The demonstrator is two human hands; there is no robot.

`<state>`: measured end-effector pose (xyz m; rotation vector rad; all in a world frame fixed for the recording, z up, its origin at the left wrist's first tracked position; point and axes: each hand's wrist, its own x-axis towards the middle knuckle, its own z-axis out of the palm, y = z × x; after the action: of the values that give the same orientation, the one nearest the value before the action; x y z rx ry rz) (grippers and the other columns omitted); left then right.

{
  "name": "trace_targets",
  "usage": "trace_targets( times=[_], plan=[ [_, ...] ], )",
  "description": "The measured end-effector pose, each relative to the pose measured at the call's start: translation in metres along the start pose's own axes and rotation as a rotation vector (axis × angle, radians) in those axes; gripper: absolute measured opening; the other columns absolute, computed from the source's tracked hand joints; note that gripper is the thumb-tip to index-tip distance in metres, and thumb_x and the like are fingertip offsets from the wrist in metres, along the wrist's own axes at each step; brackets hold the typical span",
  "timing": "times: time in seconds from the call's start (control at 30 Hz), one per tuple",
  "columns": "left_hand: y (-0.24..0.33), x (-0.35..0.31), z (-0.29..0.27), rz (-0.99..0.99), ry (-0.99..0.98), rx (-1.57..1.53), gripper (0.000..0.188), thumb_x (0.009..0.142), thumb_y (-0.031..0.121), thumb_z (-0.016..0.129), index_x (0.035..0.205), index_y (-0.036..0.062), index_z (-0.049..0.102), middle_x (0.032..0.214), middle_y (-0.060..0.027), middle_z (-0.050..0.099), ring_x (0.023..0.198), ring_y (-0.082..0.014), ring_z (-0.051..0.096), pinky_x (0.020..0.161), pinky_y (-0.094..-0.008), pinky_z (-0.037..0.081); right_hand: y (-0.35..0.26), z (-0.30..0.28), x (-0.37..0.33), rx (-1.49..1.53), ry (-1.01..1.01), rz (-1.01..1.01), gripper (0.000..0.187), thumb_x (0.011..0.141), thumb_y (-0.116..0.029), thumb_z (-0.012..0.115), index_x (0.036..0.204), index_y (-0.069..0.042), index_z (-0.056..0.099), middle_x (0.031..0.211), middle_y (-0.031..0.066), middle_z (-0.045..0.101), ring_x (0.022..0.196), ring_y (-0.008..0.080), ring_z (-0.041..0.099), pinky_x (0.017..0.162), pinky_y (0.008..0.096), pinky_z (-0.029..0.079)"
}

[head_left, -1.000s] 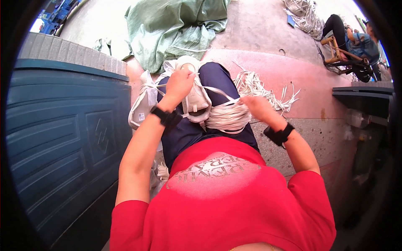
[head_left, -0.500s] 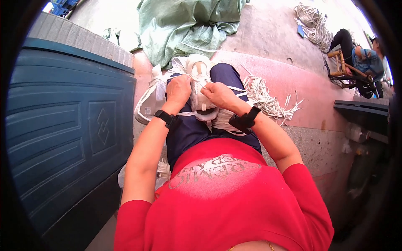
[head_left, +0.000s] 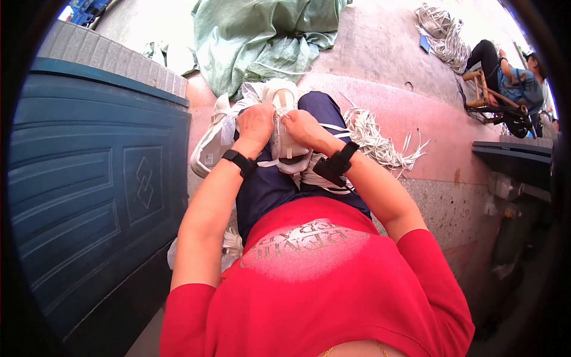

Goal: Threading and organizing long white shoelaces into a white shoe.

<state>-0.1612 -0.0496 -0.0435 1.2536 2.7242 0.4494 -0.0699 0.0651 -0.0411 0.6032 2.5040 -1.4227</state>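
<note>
A white and beige shoe rests on my lap between my thighs, lengthwise to me. My left hand is closed at its left edge, fingers bent over by the lacing. From the other side, my right hand pinches a white shoelace near the shoe's middle. What the left fingertips grip is mostly hidden behind the hand; it seems to be the same lace. A second pale shoe with loose white laces lies beside my left leg. White laces also lie across my right thigh.
A heap of white laces lies on the floor to my right. Ahead spreads a green woven sheet. A blue panelled door stands close on the left. At far right, a person sits near a bamboo chair and a lace pile.
My right hand has moved slightly up and left, closer to my left hand over the shoe's lacing. The shoe stays in place on my lap.
</note>
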Motion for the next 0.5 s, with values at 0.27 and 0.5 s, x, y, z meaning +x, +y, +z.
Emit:
trace_targets(
  times=[0.27,0.5],
  plan=[
    [0.016,-0.024,-0.011,-0.020,0.039,0.015,0.037,0.077,0.035,0.057,0.093,0.0024,0.058,0.088,-0.0216,0.059,0.082,-0.0337,0.057,0.072,-0.0450,0.044,0.010,0.001,0.018,0.167,0.024,-0.074,0.027,0.079,-0.014,0.041,0.089,0.002,0.061,0.085,0.0270,0.058,0.086,0.0389,0.057,0.076,0.0413,0.044],
    [-0.003,-0.001,-0.012,-0.187,-0.386,-0.222,0.026,0.071,0.011,0.046,0.096,0.0066,0.053,0.099,-0.0191,0.058,0.096,-0.0363,0.053,0.078,-0.0458,0.042,0.003,0.003,0.000,0.011,0.179,-0.114,0.025,0.082,-0.018,0.043,0.082,0.002,0.059,0.080,0.0233,0.060,0.081,0.0373,0.058,0.073,0.0443,0.044]
  ],
)
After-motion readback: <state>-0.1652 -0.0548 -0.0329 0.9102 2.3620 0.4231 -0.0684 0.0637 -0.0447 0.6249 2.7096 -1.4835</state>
